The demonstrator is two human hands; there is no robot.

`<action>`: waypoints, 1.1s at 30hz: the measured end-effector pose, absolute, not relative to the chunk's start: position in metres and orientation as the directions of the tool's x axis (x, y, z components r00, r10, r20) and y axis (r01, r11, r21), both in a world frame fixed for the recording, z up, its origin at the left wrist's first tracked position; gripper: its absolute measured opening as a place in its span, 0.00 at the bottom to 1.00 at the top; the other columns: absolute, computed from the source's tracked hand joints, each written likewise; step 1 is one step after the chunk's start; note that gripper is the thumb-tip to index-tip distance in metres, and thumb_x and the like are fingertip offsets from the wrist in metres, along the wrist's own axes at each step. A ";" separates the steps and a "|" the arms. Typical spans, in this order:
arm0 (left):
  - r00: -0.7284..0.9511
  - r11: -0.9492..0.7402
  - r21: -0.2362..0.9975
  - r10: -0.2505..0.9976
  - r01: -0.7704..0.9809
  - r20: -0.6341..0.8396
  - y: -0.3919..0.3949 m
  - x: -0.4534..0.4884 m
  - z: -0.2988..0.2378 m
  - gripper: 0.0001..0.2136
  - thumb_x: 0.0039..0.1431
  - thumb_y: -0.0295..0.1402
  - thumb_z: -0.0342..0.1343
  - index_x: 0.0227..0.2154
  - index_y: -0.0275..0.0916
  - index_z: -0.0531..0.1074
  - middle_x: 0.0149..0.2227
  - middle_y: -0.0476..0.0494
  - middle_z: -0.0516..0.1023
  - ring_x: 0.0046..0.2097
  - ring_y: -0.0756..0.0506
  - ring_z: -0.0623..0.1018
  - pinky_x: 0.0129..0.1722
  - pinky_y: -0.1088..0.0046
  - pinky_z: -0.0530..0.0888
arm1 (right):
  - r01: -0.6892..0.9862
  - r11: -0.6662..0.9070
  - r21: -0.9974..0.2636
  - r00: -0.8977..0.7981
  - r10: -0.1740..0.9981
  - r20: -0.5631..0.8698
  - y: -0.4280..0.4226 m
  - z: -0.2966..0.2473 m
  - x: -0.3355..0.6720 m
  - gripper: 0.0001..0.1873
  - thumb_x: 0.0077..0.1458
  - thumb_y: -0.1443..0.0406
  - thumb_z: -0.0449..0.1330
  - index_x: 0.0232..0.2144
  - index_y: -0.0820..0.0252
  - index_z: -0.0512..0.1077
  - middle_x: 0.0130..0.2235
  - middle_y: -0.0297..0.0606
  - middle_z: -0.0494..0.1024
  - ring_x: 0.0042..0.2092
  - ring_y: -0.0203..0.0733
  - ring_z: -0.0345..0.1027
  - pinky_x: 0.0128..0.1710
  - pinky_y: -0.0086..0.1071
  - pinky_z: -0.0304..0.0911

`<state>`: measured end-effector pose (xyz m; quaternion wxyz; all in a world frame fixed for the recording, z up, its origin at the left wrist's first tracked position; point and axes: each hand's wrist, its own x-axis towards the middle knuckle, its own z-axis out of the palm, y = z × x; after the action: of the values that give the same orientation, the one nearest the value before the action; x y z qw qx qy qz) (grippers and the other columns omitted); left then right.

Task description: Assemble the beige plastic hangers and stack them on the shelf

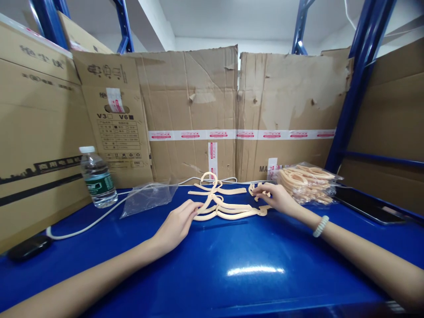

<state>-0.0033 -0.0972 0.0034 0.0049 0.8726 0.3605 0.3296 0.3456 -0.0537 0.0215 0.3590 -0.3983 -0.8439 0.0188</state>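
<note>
Several beige plastic clothes hangers [232, 191] lie in a loose group on the blue tabletop, one with its hook towards the back. My left hand [177, 223] pinches the left end of a front hanger [235, 216] between thumb and fingers. At the group's right side, my right hand [276, 196] reaches in with bent fingers among small beige pieces [251, 190]. Its fingertips come together there, and what is between them is too small to make out. A pale beaded bracelet [320, 226] circles the right wrist.
A clear bag of beige hangers [306, 182] lies right of my right hand, beside a dark phone [367, 205]. On the left are an empty-looking plastic bag [149, 198], a water bottle [97, 179], a white cable [89, 227] and a black object [29, 248]. Cardboard [188, 97] walls the back.
</note>
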 end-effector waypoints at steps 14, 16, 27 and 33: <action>0.538 -0.753 0.286 0.635 0.593 0.555 -0.103 0.000 0.007 0.14 0.68 0.31 0.41 0.51 0.40 0.66 0.43 0.42 0.71 0.43 0.45 0.74 0.43 0.69 0.71 | 0.749 0.598 0.285 -0.657 0.613 0.439 -0.029 0.013 0.355 0.10 0.59 0.70 0.55 0.32 0.59 0.76 0.37 0.44 0.71 0.41 0.47 0.63 0.41 0.38 0.59; 0.541 -0.756 0.280 0.630 0.592 0.557 -0.104 0.000 0.008 0.14 0.67 0.30 0.42 0.52 0.40 0.66 0.43 0.42 0.71 0.43 0.45 0.74 0.43 0.69 0.71 | 0.751 0.619 0.230 -0.637 0.587 0.499 -0.028 0.012 0.356 0.12 0.60 0.68 0.52 0.33 0.58 0.76 0.35 0.44 0.71 0.39 0.46 0.63 0.39 0.37 0.59; 0.525 -0.763 0.265 0.611 0.589 0.593 -0.107 0.002 0.011 0.12 0.67 0.30 0.43 0.48 0.38 0.68 0.41 0.42 0.72 0.42 0.45 0.74 0.42 0.70 0.71 | 0.249 0.547 -0.799 -0.025 0.829 0.559 -0.065 0.024 0.337 0.19 0.52 0.52 0.62 0.37 0.62 0.74 0.28 0.38 0.77 0.30 0.39 0.68 0.31 0.32 0.63; 0.518 -0.766 0.283 0.611 0.576 0.599 -0.107 0.001 0.010 0.11 0.67 0.30 0.42 0.48 0.38 0.67 0.41 0.42 0.71 0.42 0.46 0.73 0.42 0.70 0.70 | -0.059 0.310 -0.949 -0.120 0.942 0.315 -0.073 0.022 0.327 0.21 0.46 0.52 0.66 0.34 0.64 0.77 0.34 0.44 0.79 0.32 0.38 0.69 0.33 0.32 0.64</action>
<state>0.0006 -0.1069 0.0098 0.0244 0.8709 0.3408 0.3532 0.3271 -0.0732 0.0220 0.5496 -0.3713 -0.5940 0.4552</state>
